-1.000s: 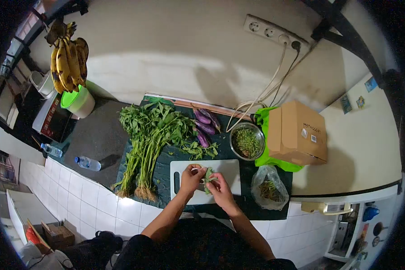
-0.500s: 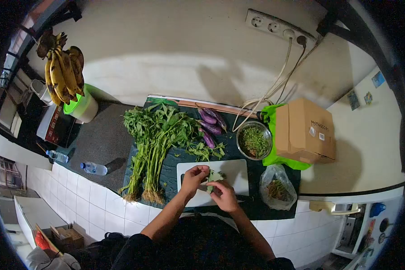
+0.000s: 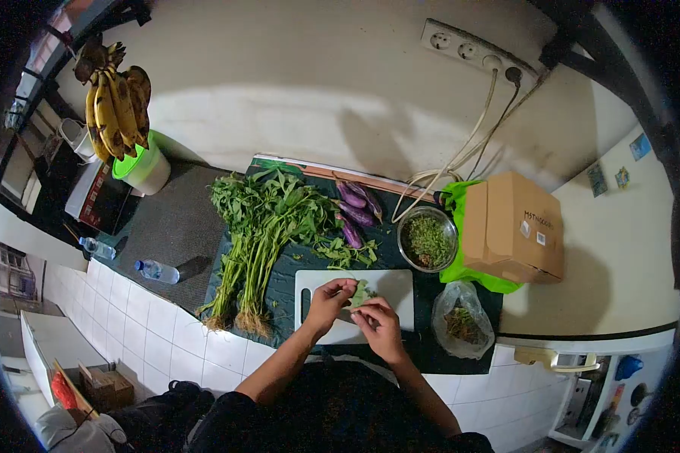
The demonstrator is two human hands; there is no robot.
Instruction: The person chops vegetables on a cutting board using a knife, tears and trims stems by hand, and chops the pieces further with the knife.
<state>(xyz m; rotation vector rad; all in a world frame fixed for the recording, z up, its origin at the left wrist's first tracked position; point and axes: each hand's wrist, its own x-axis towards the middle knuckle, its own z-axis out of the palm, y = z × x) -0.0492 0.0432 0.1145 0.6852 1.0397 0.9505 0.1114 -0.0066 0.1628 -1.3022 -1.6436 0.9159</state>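
Note:
Above a white cutting board (image 3: 397, 291), my left hand (image 3: 331, 303) pinches a green leafy sprig (image 3: 362, 293). My right hand (image 3: 378, 325) is closed at the sprig's lower edge, thumb and fingers together. To the left lie bunches of leafy greens (image 3: 268, 215) with roots toward me. Purple eggplants (image 3: 357, 210) rest behind the board, beside a few loose leaves (image 3: 346, 252). A metal bowl (image 3: 428, 238) of small green pieces stands at the right, and a clear plastic bag (image 3: 463, 320) with stems lies in front of it.
A cardboard box (image 3: 512, 226) sits on a bright green bag (image 3: 452, 198) at the right. Two plastic bottles, one nearer (image 3: 157, 272), lie on the left counter. Bananas (image 3: 117, 109) hang above a green-lidded container (image 3: 143, 167). Cables (image 3: 465, 155) run down the wall.
The view has shifted slightly. My hands remain over the board, and the sprig between them has turned and shows less of itself below my fingers.

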